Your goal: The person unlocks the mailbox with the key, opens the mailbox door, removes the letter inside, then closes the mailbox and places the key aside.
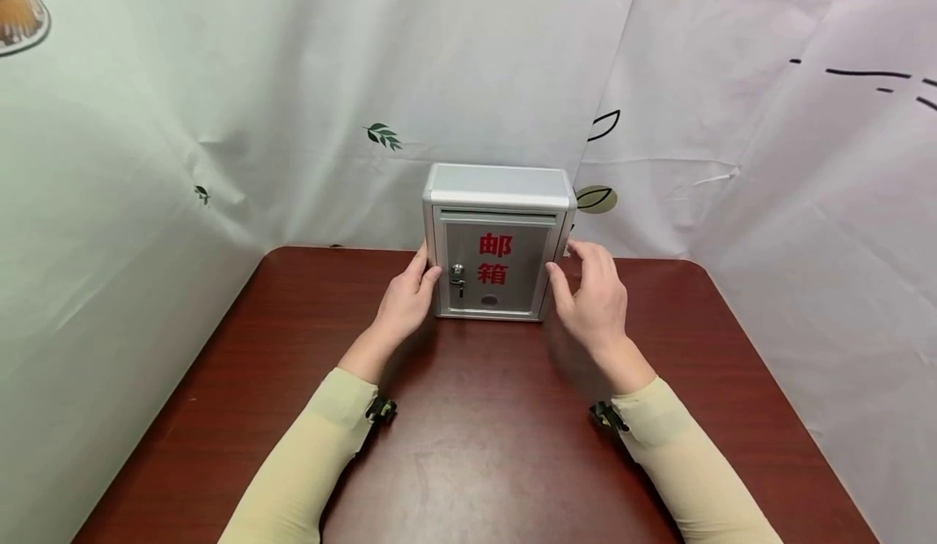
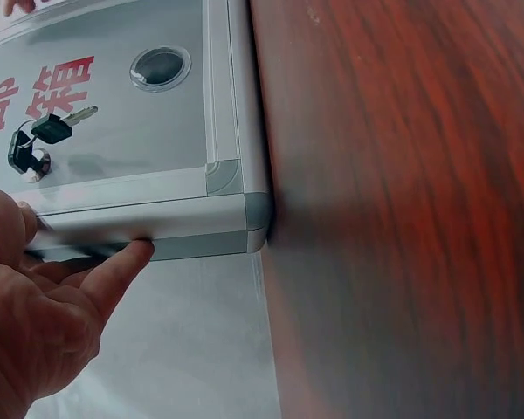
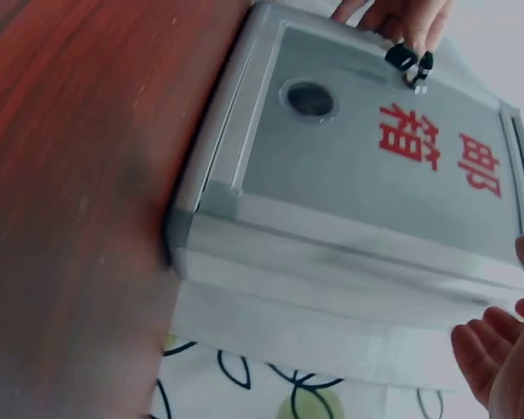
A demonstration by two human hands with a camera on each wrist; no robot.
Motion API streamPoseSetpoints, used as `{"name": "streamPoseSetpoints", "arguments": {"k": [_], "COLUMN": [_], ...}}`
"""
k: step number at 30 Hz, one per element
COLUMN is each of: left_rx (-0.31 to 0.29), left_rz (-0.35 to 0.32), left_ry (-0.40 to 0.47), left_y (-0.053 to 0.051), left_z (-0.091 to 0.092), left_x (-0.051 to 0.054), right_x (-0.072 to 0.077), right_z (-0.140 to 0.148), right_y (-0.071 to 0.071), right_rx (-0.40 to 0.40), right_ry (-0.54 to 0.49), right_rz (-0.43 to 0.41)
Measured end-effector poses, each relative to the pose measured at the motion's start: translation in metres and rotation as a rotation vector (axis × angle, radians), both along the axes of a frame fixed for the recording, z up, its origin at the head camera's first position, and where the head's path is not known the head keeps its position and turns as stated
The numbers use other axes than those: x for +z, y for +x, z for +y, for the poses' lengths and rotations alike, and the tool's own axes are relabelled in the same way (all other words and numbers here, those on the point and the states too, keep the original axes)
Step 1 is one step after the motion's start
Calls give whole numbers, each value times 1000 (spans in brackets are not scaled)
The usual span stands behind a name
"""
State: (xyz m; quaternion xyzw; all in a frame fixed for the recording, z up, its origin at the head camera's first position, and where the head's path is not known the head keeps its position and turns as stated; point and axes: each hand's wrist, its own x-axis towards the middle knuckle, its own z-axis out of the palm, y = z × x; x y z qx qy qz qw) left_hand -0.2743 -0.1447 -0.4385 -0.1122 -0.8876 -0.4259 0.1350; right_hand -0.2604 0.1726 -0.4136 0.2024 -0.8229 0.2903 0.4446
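A silver metal mailbox (image 1: 529, 276) with red Chinese characters stands upright near the table's back edge. In its door lock hang keys (image 2: 52, 128), and a dark round window (image 3: 309, 99) is set low in the door. My left hand (image 1: 404, 298) grips the box's left side, thumb at the front edge and fingers along the side panel. Beside the right side is my right hand (image 1: 596, 296), its thumb near the front edge and its fingers loosely bent. In the right wrist view those fingers (image 3: 480, 358) look apart from the box.
The reddish-brown wooden table (image 1: 476, 446) has rounded back corners. White printed cloth (image 1: 505, 56) hangs right behind the mailbox and along both sides. A small dark device (image 1: 382, 411) is strapped at the left wrist, and a similar device (image 1: 609, 416) at the right.
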Motion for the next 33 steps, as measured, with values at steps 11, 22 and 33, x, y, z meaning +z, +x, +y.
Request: {"name": "streamPoseSetpoints", "arguments": {"k": [11,22,33], "left_rx": [-5,-4,-6], "left_rz": [-25,-17,-9], "left_ry": [9,0,1], "left_y": [2,1,0], "left_z": [-1,-1,-1], "left_x": [3,1,0], "right_x": [-7,-14,-18], "right_z": [-33,-74,-104], "right_y": [7,0,-5], "right_rx": [143,186,139], "right_ry": [120,171,169], "right_rz": [49,11,-53]}}
